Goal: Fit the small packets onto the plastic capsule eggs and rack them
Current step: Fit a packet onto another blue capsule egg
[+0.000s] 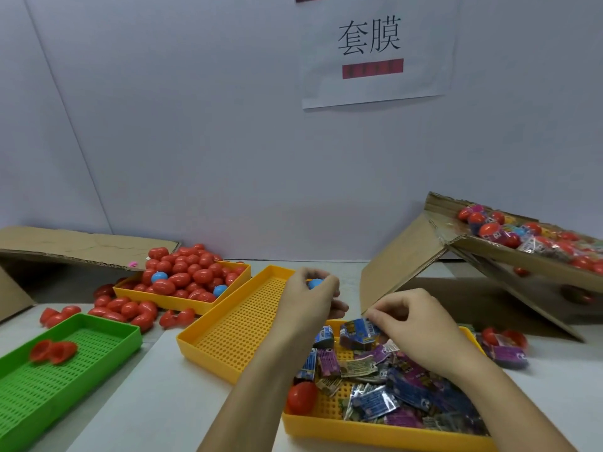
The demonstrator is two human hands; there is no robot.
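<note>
My left hand (310, 298) grips a blue capsule egg (315, 283) above the far end of an empty yellow perforated tray (235, 334). My right hand (414, 324) pinches a small blue packet (359, 334) just above a yellow tray (375, 433) heaped with blue and purple packets (404, 396). One red egg (301, 398) lies at that tray's left end. Another yellow tray (169, 300) at the back left holds a heap of red eggs (189, 272) with a few blue ones among them.
A green perforated tray (107, 347) at the left holds red egg halves (54, 351). Loose red eggs (130, 309) lie on the table. A tilted cardboard box (509, 252) at the right holds wrapped eggs. A cardboard flap (81, 246) lies at the back left.
</note>
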